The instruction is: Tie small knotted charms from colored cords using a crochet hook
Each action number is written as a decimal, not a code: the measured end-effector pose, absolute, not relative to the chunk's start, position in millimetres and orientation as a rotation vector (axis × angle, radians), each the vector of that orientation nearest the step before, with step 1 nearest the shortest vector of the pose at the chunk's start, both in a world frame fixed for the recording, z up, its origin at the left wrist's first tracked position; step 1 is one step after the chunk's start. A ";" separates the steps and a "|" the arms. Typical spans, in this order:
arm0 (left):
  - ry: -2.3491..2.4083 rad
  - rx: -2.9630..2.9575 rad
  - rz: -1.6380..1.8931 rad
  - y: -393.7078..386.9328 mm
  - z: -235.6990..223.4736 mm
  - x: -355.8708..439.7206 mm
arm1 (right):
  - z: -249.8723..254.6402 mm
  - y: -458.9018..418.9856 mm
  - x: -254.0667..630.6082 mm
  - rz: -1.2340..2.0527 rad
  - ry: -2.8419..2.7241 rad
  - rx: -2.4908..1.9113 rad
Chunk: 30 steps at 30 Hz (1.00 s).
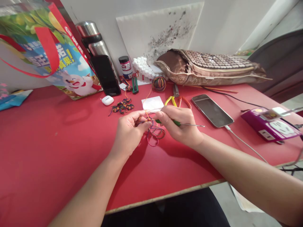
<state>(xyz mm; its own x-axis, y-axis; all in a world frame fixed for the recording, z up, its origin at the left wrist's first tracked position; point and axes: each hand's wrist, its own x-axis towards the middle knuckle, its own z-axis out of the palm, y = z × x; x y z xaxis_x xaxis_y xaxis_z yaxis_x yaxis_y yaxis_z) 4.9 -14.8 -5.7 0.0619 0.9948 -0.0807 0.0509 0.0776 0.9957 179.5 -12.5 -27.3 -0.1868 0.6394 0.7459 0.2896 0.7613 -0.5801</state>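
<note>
My left hand (132, 130) pinches a small piece of multicoloured cord work (143, 119) between thumb and fingers. Loops of thin cord (156, 134) hang from it toward the red tabletop. Closed around a crochet hook (176, 122) with a green grip, my right hand (182, 123) holds one metal end at the cord work; the other end sticks out to the right. An orange strand runs up from the work toward a wound ball of multicoloured cord (159, 84). Beyond my left hand lies a knotted multicoloured cord piece (123, 106).
Behind my hands lie white paper (152, 104), pliers (175, 91), a green cutter (135, 85) and a white earbud case (107, 100). A charging phone (212, 110) and purple power strip (270, 124) sit right. A patterned bag (56, 60), dark phone (105, 75) and steel flask (99, 47) stand left.
</note>
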 end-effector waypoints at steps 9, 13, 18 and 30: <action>1.225 1.216 1.173 -15.4 -5.8 2.9 | -27.0 -16.9 178.8 0.517 -1.779 -0.768; 1.299 1.237 1.217 -16.4 -4.9 2.2 | -27.4 -21.5 177.3 0.552 -1.816 -0.776; 1.294 1.282 1.274 -18.1 -0.2 1.8 | -23.4 -21.3 178.4 0.683 -1.736 -0.810; 1.233 1.281 1.301 -14.7 -2.4 1.8 | -21.4 -16.1 181.3 0.496 -1.822 -0.744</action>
